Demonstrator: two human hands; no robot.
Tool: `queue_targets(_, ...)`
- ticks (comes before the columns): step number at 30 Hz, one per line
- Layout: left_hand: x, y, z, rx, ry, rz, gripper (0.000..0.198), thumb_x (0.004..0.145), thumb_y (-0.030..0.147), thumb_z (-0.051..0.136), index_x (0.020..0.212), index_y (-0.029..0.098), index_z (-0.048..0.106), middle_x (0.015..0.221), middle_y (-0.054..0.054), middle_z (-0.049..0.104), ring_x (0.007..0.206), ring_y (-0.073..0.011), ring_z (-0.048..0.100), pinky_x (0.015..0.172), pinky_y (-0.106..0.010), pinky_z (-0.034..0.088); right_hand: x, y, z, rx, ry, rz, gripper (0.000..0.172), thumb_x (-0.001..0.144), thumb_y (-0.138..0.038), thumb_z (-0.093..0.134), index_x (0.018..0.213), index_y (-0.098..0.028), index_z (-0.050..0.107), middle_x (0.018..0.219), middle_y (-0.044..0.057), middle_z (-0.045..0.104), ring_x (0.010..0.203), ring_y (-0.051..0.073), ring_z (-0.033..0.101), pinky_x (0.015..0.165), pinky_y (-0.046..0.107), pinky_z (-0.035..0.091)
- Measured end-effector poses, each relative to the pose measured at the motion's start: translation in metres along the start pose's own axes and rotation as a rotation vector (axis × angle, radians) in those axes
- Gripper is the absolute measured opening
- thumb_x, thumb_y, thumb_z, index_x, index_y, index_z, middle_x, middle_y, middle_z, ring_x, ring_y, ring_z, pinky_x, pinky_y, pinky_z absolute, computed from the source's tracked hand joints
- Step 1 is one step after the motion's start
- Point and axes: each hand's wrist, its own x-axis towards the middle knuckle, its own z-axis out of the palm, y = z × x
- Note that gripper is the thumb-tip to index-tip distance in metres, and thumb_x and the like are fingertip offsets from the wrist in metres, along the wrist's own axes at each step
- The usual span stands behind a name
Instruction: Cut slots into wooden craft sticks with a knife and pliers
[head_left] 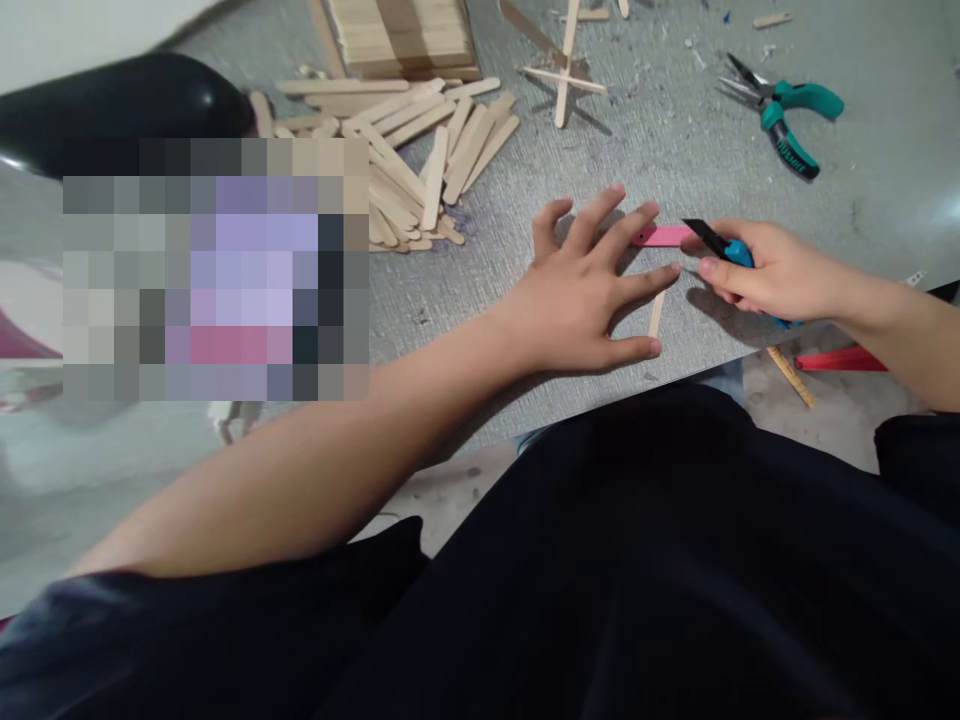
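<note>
My left hand [581, 290] is spread open with its palm down over the grey table [465, 350]. Its fingers reach toward a flat pink strip [661, 236]; whether they press on it I cannot tell. A wooden craft stick [657, 315] lies partly hidden between the thumb and index finger of that hand. In my right hand [772, 268] is a blue utility knife [739, 252], gripped with its dark blade pointing up and left, close to the strip's right end. Part of the knife's handle is covered by the fingers.
A loose pile of craft sticks [405, 170] and a stacked bundle of them [405, 38] are at the back. Crossed sticks [564, 80] stand nearby. Green-handled pliers [780, 110] lie at the back right. A black rounded object [150, 95] sits at the left, beside a blurred-out patch.
</note>
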Motion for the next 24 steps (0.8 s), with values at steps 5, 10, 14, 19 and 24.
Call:
queue_targets(5,0.003,0.005,-0.005,-0.049,0.017,-0.032,0.094,0.096,0.089,0.085,0.174,0.039,0.069,0.204,-0.016,0.038,0.186,-0.0624,0.028,0.145,-0.09,0.014,-0.005,-0.007,-0.004,0.013,-0.082,-0.012,0.065,0.114,-0.092,0.055,0.111,-0.028,0.062,0.077,-0.004,0.06,0.06,0.016,0.056,0.06,0.034,0.048)
queue_targets(10,0.004,0.012,-0.008,-0.121,0.023,-0.063,0.085,0.094,0.075,0.095,0.169,0.041,0.073,0.201,-0.016,0.044,0.187,-0.059,0.03,0.147,-0.089,0.007,-0.01,-0.023,-0.001,-0.31,-0.163,-0.018,0.066,0.121,-0.08,0.045,0.087,-0.026,0.063,0.072,0.001,0.064,0.063,0.018,0.055,0.064,0.037,0.039)
queue_targets(14,0.003,0.013,-0.007,-0.14,0.034,-0.076,0.085,0.093,0.074,0.097,0.167,0.041,0.073,0.199,-0.015,0.047,0.187,-0.0581,0.031,0.148,-0.089,0.009,-0.01,-0.035,0.002,-0.549,-0.198,0.058,0.067,0.122,-0.069,0.049,0.071,-0.026,0.055,0.061,0.002,0.062,0.057,0.019,0.052,0.064,0.041,0.034)
queue_targets(19,0.003,0.011,-0.004,-0.146,0.033,-0.07,0.088,0.095,0.073,0.096,0.172,0.041,0.069,0.199,-0.017,0.047,0.187,-0.0589,0.033,0.148,-0.09,0.012,-0.01,-0.044,0.006,-0.612,-0.196,0.112,0.066,0.122,-0.066,0.05,0.07,-0.026,0.06,0.063,0.005,0.069,0.055,0.02,0.056,0.062,0.041,0.034)
queue_targets(24,0.003,0.014,-0.006,-0.182,0.028,-0.081,0.089,0.097,0.068,0.097,0.176,0.04,0.066,0.199,-0.016,0.047,0.189,-0.0588,0.03,0.148,-0.092,0.012,-0.007,-0.053,0.01,-0.635,-0.224,0.238,0.068,0.122,-0.068,0.052,0.068,-0.026,0.059,0.061,0.005,0.066,0.053,0.02,0.055,0.064,0.042,0.035)
